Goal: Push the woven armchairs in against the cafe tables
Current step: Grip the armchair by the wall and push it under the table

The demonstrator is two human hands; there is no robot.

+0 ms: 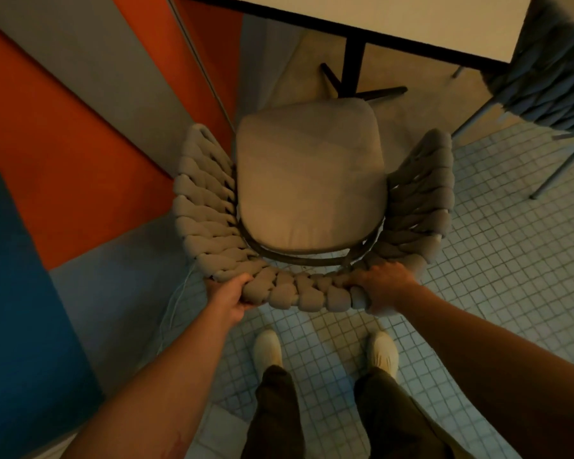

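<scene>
A beige woven armchair (209,207) with a pale seat cushion (309,180) stands right below me, facing a white cafe table (411,21) at the top. The cushion's front edge lies near the table's dark pedestal base (355,77), short of the tabletop's near edge. My left hand (232,298) grips the thick woven backrest at its left end. At the right end of the backrest my right hand (383,288) curls over the weave. My two feet stand just behind the chair.
A wall with orange, grey and blue panels (63,160) runs close along the chair's left side. A blue-grey woven chair (554,81) with metal legs stands at the table's right. The floor is small pale square tiles (497,260). A thin cord hangs by the wall.
</scene>
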